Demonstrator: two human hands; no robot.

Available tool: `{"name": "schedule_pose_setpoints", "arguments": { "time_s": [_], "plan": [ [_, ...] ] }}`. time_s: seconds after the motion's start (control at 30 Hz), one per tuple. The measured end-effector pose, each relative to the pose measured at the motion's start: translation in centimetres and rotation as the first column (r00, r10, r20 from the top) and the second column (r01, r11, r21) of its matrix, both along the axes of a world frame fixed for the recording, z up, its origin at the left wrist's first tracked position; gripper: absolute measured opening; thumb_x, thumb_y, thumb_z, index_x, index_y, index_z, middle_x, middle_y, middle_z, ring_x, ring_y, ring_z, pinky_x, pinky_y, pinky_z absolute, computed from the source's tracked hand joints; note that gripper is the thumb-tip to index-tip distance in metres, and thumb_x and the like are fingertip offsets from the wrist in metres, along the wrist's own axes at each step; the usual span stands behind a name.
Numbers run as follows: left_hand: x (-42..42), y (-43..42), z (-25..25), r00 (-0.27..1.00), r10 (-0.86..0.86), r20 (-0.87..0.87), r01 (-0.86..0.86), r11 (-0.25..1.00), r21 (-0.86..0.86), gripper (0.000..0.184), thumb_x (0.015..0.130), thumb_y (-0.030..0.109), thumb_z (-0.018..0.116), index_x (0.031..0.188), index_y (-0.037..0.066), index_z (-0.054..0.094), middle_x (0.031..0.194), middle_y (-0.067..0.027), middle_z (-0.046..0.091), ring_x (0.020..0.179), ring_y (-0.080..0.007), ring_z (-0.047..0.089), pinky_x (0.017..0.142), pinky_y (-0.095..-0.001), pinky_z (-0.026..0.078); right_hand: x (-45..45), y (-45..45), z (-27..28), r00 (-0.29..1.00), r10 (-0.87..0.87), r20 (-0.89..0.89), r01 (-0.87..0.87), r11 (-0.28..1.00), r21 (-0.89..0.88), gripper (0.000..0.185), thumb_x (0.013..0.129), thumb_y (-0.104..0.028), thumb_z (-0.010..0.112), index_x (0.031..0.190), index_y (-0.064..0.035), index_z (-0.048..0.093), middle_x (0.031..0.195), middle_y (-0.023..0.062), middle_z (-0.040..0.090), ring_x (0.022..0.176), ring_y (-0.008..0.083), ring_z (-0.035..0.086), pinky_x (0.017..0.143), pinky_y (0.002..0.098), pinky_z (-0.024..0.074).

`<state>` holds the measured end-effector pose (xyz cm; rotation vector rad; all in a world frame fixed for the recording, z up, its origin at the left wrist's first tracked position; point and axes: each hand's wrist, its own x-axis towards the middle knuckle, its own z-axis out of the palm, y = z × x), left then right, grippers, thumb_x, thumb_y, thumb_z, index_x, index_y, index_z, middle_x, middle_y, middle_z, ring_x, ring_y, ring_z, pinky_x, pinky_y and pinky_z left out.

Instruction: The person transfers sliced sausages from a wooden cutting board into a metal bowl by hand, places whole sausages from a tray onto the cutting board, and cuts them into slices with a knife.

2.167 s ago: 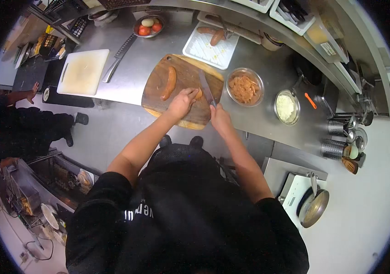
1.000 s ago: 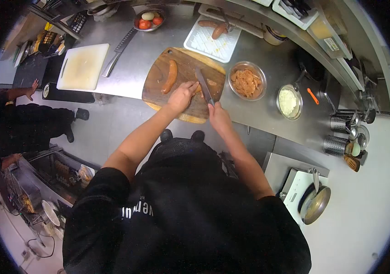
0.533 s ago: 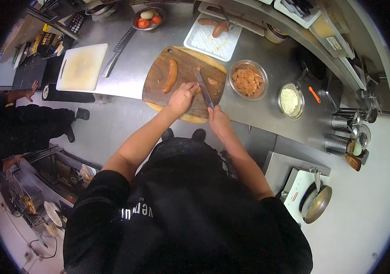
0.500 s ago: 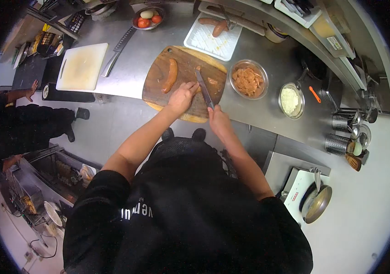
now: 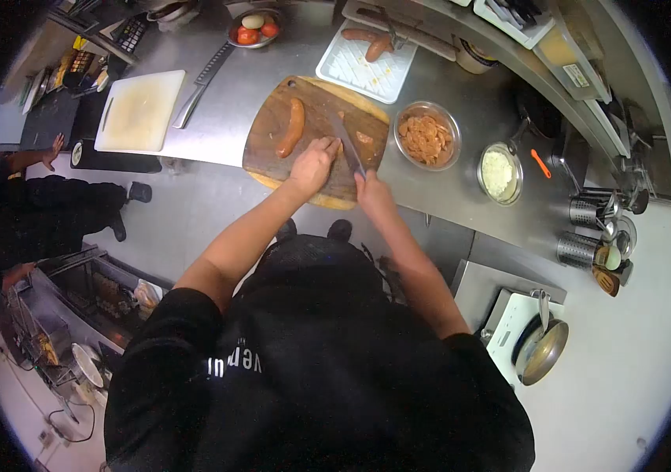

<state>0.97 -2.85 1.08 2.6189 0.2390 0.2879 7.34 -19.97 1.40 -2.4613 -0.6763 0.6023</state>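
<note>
Right hand (image 5: 375, 191) clasps knife (image 5: 351, 149); left hand (image 5: 315, 165) presses over board (image 5: 264, 149), grip unclear; sausage (image 5: 293, 126) at board's left: likely soft, slick; hold mid-length.

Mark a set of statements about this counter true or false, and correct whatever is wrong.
1. The right hand holds a knife. True.
2. The left hand rests on the tray. False: it is at the board, beside the blade.
3. A sausage lies on the board. True.
4. The tomatoes sit on the tray. False: they are in a metal bowl.
5. More sausages lie on the tray. True.
6. The orange tool is stuck in the white food. False: it lies on the counter, to the right of that food's bowl.
</note>
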Motion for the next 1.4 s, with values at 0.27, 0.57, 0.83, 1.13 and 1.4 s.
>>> {"name": "schedule_pose_setpoints", "arguments": {
  "time_s": [0.27, 0.57, 0.83, 1.13, 1.4],
  "plan": [
    [1.0, 0.6, 0.0, 0.997, 0.008, 0.081, -0.005, 1.0, -0.03, 0.041, 0.082, 0.006, 0.056, 0.122, -0.001, 0.054, 0.116, -0.0178, 0.057, 0.103, -0.0356, 0.054, 0.088, -0.0395, 0.046, 0.9, -0.4, 3.3, 0.999, 0.019, 0.047, -0.018, 1.0, -0.017, 0.037, 0.096, -0.033, 0.041, 0.092, 0.0029, 0.05, 0.076, 0.0312, 0.06, 0.075, 0.0493, 0.059, 0.068, 0.0556, 0.0459],
    [0.8, 1.1, -0.5, 0.999, -0.018, 0.041, 0.017, 1.0, 0.011, 0.036, 0.085, 0.009, 0.048, 0.119, 0.002, 0.057, 0.12, -0.0129, 0.056, 0.107, -0.0314, 0.053, 0.089, -0.0378, 0.047, -0.9, -1.1, 4.3, 0.999, 0.036, 0.019, -0.036, 0.999, -0.031, 0.037, 0.096, -0.032, 0.041, 0.093, 0.0046, 0.048, 0.075, 0.0308, 0.06, 0.074, 0.0485, 0.059, 0.067, 0.0552, 0.0464],
    [0.9, 1.4, -0.3, 0.996, -0.049, 0.069, 0.051, 0.999, -0.019, 0.036, 0.084, 0.007, 0.05, 0.118, -0.001, 0.056, 0.114, -0.0176, 0.058, 0.099, -0.0358, 0.055, 0.085, -0.0395, 0.047, -0.8, -0.7, 4.0, 0.999, 0.046, -0.002, -0.046, 0.996, -0.08, 0.036, 0.096, -0.031, 0.041, 0.094, 0.0038, 0.049, 0.075, 0.0304, 0.061, 0.074, 0.048, 0.06, 0.068, 0.0551, 0.0462],
    [0.5, 1.3, 0.0, 0.997, -0.016, 0.076, 0.021, 0.997, -0.077, 0.036, 0.087, 0.014, 0.046, 0.119, 0.001, 0.056, 0.118, -0.0148, 0.057, 0.105, -0.0332, 0.053, 0.09, -0.0385, 0.045, -0.9, 0.9, 1.0, 0.999, -0.021, -0.037, 0.02, 0.999, -0.039, 0.037, 0.095, -0.033, 0.044, 0.091, 0.0028, 0.05, 0.078, 0.0309, 0.061, 0.075, 0.0492, 0.059, 0.069, 0.0558, 0.045],
    [0.1, 1.7, 0.1, 0.997, -0.025, 0.072, 0.034, 0.991, -0.133, 0.041, 0.083, 0.002, 0.051, 0.124, 0.001, 0.053, 0.119, -0.0202, 0.055, 0.108, -0.0369, 0.054, 0.092, -0.0398, 0.045, 1.1, 0.8, 3.2, 0.999, 0.019, 0.047, -0.023, 0.997, 0.075, 0.034, 0.096, -0.031, 0.042, 0.091, 0.0023, 0.049, 0.074, 0.0313, 0.06, 0.073, 0.0489, 0.059, 0.065, 0.056, 0.0449]
  ]
}}
